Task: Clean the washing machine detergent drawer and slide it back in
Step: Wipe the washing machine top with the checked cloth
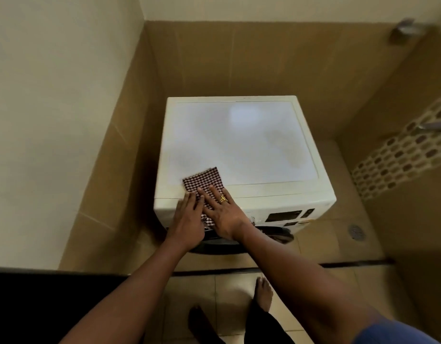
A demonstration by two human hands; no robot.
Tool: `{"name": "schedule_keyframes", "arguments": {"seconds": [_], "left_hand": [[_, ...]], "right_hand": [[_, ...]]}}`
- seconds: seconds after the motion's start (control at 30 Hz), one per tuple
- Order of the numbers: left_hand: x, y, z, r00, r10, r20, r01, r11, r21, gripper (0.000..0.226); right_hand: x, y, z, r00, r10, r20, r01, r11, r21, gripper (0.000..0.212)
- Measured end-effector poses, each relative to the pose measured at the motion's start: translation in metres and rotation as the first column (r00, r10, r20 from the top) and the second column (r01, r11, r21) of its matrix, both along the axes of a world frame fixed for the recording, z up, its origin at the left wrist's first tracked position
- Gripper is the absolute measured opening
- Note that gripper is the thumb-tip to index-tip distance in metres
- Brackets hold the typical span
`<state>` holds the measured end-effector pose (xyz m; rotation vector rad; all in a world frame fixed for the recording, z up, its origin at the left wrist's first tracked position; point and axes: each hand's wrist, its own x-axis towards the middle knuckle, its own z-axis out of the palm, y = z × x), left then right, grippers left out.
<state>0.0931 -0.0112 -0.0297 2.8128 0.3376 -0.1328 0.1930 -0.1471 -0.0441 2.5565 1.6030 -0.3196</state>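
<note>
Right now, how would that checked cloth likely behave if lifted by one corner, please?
The checked cloth probably flops: it drapes over the edge of the washing machine. Likely light, being thin. Pushed, it may slide on the glossy top.

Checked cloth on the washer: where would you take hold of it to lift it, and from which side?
Probably the far edge, pinched from above: the checked cloth lies flat on the washing machine top, bent over its front rim, and only that far part shows clear of the right hand and left hand.
</note>
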Motion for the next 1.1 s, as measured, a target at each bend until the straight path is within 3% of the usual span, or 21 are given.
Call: {"name": "schedule_keyframes", "arguments": {"seconds": [0.2,0.37,0.6,0.67,0.73,0.8,0.87,0.9,0.93,1.03,1.1], "left_hand": [[0.053,-0.081,0.0,0.988,-0.153,-0.026,0.15,0.984,-0.093,0.072],[0.117,-0.149,0.013,0.975,-0.215,-0.054,0.203,0.964,-0.173,0.065],[0.193,-0.26,0.018,0.968,-0.243,-0.067,0.233,0.963,-0.131,0.045],[0.203,-0.283,0.017,0.97,-0.229,-0.079,0.222,0.972,-0.081,0.045],[0.208,-0.299,0.017,0.977,-0.193,-0.089,0.19,0.981,-0.047,0.047],[0.207,-0.305,0.017,0.984,-0.154,-0.09,0.151,0.988,-0.036,0.048],[0.204,-0.304,0.017,0.989,-0.13,-0.074,0.126,0.991,-0.05,0.048],[0.202,-0.304,0.017,0.991,-0.118,-0.055,0.114,0.99,-0.08,0.048],[0.2,-0.304,0.017,0.994,-0.108,-0.037,0.103,0.988,-0.119,0.049],[0.198,-0.315,0.022,0.998,-0.058,-0.009,0.054,0.969,-0.242,0.064],[0.202,-0.328,0.035,1.0,0.019,0.01,-0.014,0.935,-0.353,0.07]], "right_hand": [[0.039,-0.103,-0.006,0.988,-0.131,-0.084,0.136,0.989,0.062,0.082],[0.085,-0.185,0.01,0.945,-0.216,-0.246,0.259,0.952,0.161,0.086],[0.137,-0.29,0.002,0.82,-0.412,-0.398,0.553,0.749,0.366,0.052],[0.139,-0.302,-0.003,0.744,-0.495,-0.449,0.668,0.565,0.484,0.038],[0.14,-0.308,-0.006,0.604,-0.59,-0.536,0.785,0.324,0.527,0.032],[0.139,-0.309,-0.007,0.382,-0.617,-0.688,0.912,0.133,0.388,0.052],[0.142,-0.309,-0.006,0.103,-0.558,-0.823,0.991,-0.013,0.133,0.08],[0.144,-0.31,-0.004,0.006,-0.524,-0.851,0.998,-0.049,0.038,0.084],[0.147,-0.314,-0.003,-0.031,-0.506,-0.862,0.999,-0.053,-0.005,0.075],[0.156,-0.33,0.008,0.004,-0.498,-0.867,0.999,-0.038,0.027,0.028],[0.163,-0.341,0.026,0.003,-0.432,-0.902,0.999,-0.047,0.026,0.028]]}}
